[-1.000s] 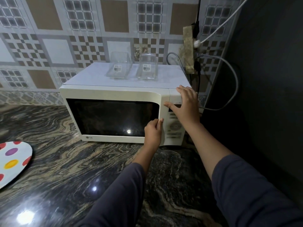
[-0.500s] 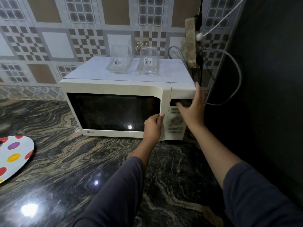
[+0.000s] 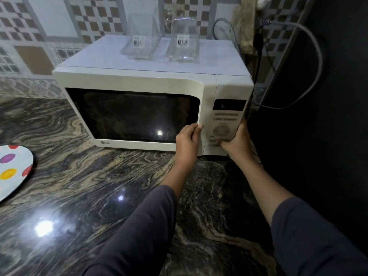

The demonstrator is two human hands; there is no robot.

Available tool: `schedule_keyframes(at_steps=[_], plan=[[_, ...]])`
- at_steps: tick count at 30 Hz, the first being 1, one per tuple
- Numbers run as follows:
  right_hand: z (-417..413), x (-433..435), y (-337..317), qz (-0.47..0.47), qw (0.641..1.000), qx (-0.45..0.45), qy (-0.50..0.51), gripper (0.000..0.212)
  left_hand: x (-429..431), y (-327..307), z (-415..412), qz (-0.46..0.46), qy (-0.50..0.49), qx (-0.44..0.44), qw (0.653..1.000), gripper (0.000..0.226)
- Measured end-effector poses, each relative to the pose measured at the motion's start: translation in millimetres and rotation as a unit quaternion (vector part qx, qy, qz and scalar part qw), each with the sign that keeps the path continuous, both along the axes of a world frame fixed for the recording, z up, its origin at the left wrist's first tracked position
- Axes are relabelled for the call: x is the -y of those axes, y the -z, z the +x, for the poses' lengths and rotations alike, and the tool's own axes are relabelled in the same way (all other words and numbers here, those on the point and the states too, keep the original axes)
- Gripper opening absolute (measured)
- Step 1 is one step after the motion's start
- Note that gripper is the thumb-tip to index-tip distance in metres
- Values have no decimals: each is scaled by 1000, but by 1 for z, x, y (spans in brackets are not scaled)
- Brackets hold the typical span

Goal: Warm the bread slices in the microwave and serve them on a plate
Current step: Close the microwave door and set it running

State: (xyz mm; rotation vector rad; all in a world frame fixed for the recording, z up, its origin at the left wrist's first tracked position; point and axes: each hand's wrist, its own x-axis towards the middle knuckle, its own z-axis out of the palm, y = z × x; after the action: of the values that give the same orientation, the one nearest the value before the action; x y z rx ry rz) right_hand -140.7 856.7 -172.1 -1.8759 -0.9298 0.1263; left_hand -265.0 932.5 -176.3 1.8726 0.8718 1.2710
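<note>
A white microwave (image 3: 139, 80) stands on the dark marbled counter with its door closed. My left hand (image 3: 187, 142) grips the right edge of the door, fingers curled into the gap by the dark window. My right hand (image 3: 237, 142) holds the lower right corner of the control panel (image 3: 225, 120), its thumb pressing the panel's bottom buttons. A white plate with coloured dots (image 3: 12, 172) lies at the left edge of the counter. No bread is visible; the window is dark.
Two clear glass containers (image 3: 141, 40) (image 3: 184, 42) with barcode stickers sit on top of the microwave. A grey cable (image 3: 314, 62) loops to the right of it beside a dark wall. The tiled wall is close behind.
My right hand has slid down from the microwave's top right corner to the bottom of the control panel. My left hand has stayed on the door edge. The view has moved closer.
</note>
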Motion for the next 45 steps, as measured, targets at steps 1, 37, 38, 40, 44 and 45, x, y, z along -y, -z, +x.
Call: schedule_keyframes(at_steps=[1,37,38,40,44,45], plan=[[2,0,3,2,1000,0,-3,95,0,1,0,2,2,-1,1000,21],[1,7,-34,-37,993,-111,3,62,-2,-11,-8,-6,48,-67,997,20],[0,7,-34,-37,993,-109,9,61,-2,-11,-9,-6,49,-68,996,20],[-2,7,-37,-33,993,-111,16,61,-2,-11,-9,-2,50,-70,996,21],[-8,8,-35,-15,992,-126,27,59,0,-15,-9,0,41,-91,995,21],[-9,9,-33,-15,992,-121,36,58,3,-16,-9,9,39,-104,994,20]])
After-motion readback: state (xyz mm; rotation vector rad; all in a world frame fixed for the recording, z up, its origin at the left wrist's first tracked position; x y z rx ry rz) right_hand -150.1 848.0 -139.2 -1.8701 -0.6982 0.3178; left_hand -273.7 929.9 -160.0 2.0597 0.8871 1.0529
